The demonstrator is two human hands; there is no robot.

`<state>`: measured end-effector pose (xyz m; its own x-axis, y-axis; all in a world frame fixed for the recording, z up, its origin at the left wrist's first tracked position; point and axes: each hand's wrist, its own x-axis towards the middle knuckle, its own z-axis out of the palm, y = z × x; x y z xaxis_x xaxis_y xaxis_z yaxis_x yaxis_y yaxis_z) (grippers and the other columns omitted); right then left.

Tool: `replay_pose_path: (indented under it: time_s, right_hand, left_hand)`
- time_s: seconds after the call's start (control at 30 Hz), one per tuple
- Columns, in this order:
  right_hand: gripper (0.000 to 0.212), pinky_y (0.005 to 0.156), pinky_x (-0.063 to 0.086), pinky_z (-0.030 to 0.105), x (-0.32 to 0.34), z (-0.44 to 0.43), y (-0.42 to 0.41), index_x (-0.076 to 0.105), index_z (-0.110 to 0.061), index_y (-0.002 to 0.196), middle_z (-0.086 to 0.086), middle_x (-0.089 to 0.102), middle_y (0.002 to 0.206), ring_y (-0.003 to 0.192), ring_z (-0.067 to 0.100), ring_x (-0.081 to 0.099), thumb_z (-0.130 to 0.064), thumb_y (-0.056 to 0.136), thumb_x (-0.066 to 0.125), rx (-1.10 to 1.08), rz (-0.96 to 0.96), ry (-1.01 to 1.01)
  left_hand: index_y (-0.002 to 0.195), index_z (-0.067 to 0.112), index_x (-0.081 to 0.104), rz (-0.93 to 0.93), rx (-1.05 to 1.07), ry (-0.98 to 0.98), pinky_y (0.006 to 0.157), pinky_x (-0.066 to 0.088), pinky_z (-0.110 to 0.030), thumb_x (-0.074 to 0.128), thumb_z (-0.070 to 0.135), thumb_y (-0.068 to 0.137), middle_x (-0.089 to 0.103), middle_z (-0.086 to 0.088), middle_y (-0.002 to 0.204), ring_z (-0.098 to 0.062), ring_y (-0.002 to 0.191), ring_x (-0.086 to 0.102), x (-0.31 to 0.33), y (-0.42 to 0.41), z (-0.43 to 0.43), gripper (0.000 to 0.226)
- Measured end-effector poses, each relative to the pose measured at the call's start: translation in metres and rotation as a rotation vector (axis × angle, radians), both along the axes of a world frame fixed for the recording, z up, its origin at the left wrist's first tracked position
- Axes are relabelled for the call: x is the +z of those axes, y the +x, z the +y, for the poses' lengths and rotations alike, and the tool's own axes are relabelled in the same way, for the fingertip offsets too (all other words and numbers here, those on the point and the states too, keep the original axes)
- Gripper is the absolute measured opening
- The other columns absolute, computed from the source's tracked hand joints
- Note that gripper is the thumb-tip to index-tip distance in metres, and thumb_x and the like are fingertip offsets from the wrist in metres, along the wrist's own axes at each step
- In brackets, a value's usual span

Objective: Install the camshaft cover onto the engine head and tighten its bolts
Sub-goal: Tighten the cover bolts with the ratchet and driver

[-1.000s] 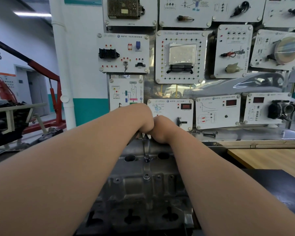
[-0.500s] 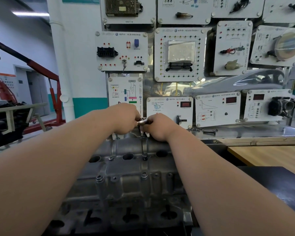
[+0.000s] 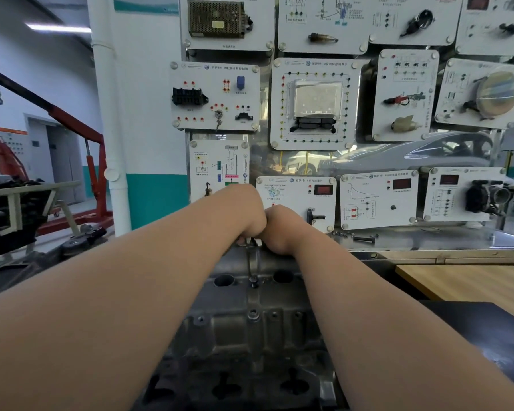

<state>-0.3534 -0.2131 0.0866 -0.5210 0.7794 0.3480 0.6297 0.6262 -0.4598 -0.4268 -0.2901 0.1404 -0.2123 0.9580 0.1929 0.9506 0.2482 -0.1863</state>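
Left hand [image 3: 244, 215] and right hand [image 3: 282, 229], fists touching, grip a mostly hidden tool [image 3: 251, 241] at the far edge of the camshaft cover [image 3: 250, 324], which lies between the forearms. An uneven pull could slip the tool off, rounding the hidden bolt.

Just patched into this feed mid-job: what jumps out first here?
The left grip and right grip meet, fisted, at the far edge of the grey camshaft cover; what they hold is hidden. Behind, a wall of white training panels; far left, a red engine crane.
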Motion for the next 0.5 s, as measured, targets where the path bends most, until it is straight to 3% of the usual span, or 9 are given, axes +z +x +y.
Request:
replay_pose_path:
  time_s: [0.07,0.13,0.2,0.3,0.4,0.5]
  right_hand:
    - [0.016,0.051,0.032,0.027,0.001,-0.001,0.000,0.057,-0.008,0.074,0.011,0.058,0.079,0.066,0.021,0.045,-0.007,0.088,0.050,-0.009,-0.048,0.014]
    - [0.015,0.057,0.035,0.028,0.000,0.000,0.000,0.059,-0.006,0.074,0.013,0.061,0.081,0.069,0.022,0.048,-0.008,0.088,0.052,-0.001,-0.019,-0.004]
    - [0.025,0.058,0.037,0.029,0.000,0.002,0.000,0.057,-0.009,0.065,0.009,0.059,0.071,0.065,0.021,0.048,-0.016,0.088,0.059,0.006,0.053,-0.041]
    - [0.034,0.053,0.035,0.028,-0.002,0.003,-0.001,0.053,-0.014,0.058,0.003,0.052,0.061,0.059,0.017,0.046,-0.022,0.090,0.061,0.011,0.065,-0.064]
    - [0.033,0.053,0.034,0.028,-0.001,0.000,0.001,0.050,-0.014,0.057,0.004,0.052,0.063,0.060,0.017,0.046,-0.014,0.090,0.054,0.019,0.048,-0.043]
    - [0.031,0.052,0.033,0.026,0.000,-0.003,0.003,0.051,-0.015,0.059,0.004,0.053,0.066,0.059,0.014,0.045,-0.007,0.089,0.048,0.019,0.022,-0.018]
  left_hand:
    - [0.066,0.008,0.051,0.077,0.016,-0.044,0.060,0.042,-0.027,0.057,0.003,0.079,0.047,-0.006,0.068,-0.016,0.059,0.047,0.002,0.009,0.000,0.015]
    - [0.086,0.005,0.060,0.134,0.016,-0.066,0.068,0.044,-0.028,0.056,0.006,0.084,0.045,-0.005,0.070,-0.019,0.071,0.050,0.002,0.009,-0.003,0.004]
    - [0.100,0.006,0.062,0.146,0.001,-0.059,0.062,0.042,-0.023,0.053,0.008,0.088,0.045,-0.004,0.070,-0.018,0.076,0.049,0.004,0.001,-0.007,0.015]
    - [0.104,0.006,0.061,0.132,-0.035,-0.016,0.052,0.034,-0.021,0.047,0.010,0.093,0.043,-0.002,0.072,-0.017,0.077,0.047,-0.003,-0.010,-0.008,0.018]
    - [0.107,0.007,0.057,0.120,-0.010,0.053,0.064,0.041,-0.029,0.050,0.007,0.090,0.041,-0.003,0.078,-0.020,0.080,0.048,-0.019,-0.007,-0.006,0.018]
    - [0.118,0.008,0.052,0.188,-0.025,0.084,0.067,0.038,-0.034,0.051,0.008,0.090,0.041,-0.008,0.098,-0.024,0.087,0.048,-0.026,-0.003,-0.007,0.028]
